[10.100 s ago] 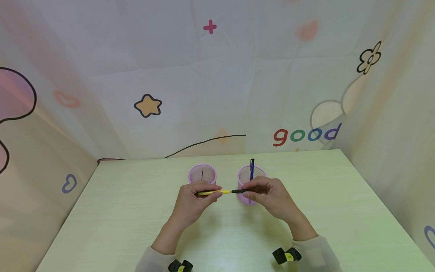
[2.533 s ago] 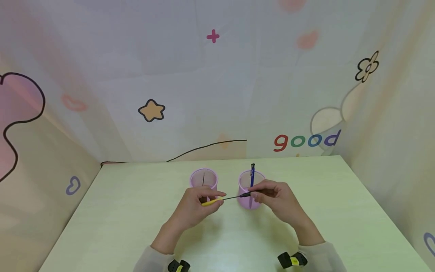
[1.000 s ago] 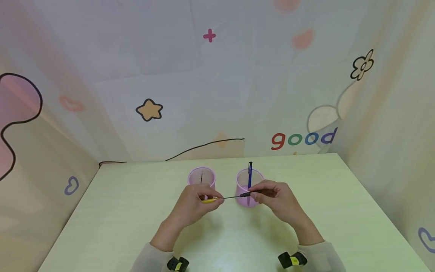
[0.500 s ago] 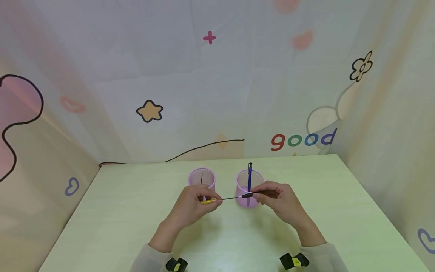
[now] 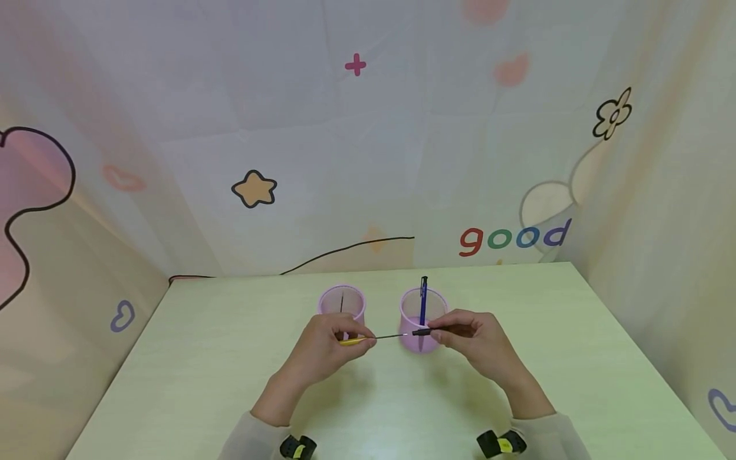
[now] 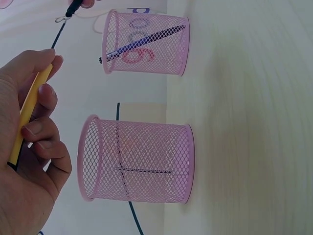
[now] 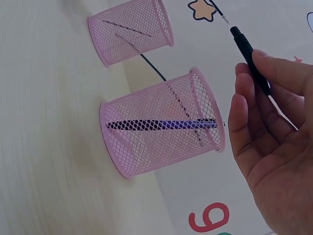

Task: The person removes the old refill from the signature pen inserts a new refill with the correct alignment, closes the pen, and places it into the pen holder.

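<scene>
My left hand (image 5: 322,348) pinches the yellow barrel (image 6: 30,105) of a pen between thumb and fingers. A thin dark refill (image 5: 388,337) juts out of the barrel to the right and ends in a small metal tip. My right hand (image 5: 477,338) pinches the pen's black front section (image 7: 247,51), its stepped end turned toward that tip, with a short gap between them. Both hands are above the table, in front of two pink mesh pen cups. The right cup (image 7: 146,164) holds a blue pen (image 5: 423,303); the left cup (image 6: 146,191) holds a thin dark stick like a refill.
The pale wooden table (image 5: 201,364) reaches back to a printed cloth (image 5: 322,160) that also hangs along both sides. Black-and-yellow wrist devices (image 5: 501,443) sit at the sleeve cuffs.
Ten seconds ago the yellow barrel and black section were nearly joined. The refill then showed between them; now the black section has moved right, off the refill's tip.
</scene>
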Motion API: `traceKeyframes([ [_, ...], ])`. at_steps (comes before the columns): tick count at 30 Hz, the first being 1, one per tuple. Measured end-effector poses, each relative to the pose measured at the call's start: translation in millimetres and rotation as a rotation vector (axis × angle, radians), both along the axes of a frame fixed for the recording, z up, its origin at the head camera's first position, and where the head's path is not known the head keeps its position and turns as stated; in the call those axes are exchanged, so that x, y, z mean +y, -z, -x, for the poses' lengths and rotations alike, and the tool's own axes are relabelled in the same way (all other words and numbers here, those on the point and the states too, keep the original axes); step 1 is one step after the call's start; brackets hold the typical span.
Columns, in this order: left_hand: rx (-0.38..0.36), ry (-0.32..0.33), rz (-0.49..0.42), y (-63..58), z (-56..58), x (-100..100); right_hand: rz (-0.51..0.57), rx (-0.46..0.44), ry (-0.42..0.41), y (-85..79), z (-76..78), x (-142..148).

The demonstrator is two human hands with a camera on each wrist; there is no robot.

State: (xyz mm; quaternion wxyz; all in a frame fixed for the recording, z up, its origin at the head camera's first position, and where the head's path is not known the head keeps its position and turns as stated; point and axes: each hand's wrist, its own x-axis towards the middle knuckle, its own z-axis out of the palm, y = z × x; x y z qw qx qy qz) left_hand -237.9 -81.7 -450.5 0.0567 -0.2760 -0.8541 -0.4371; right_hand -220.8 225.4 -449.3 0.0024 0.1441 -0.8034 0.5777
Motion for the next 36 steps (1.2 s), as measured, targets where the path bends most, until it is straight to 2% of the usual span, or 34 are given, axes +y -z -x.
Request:
traceKeyframes([
  [25, -0.001, 0.002, 0.032, 2.7, 1.5, 1, -0.055, -0.019, 0.040, 1.6, 2.0, 14],
  [36, 0.001, -0.001, 0.030, 2.3, 1.3, 1, -0.042, -0.020, 0.016, 6.5, 1.3, 21],
])
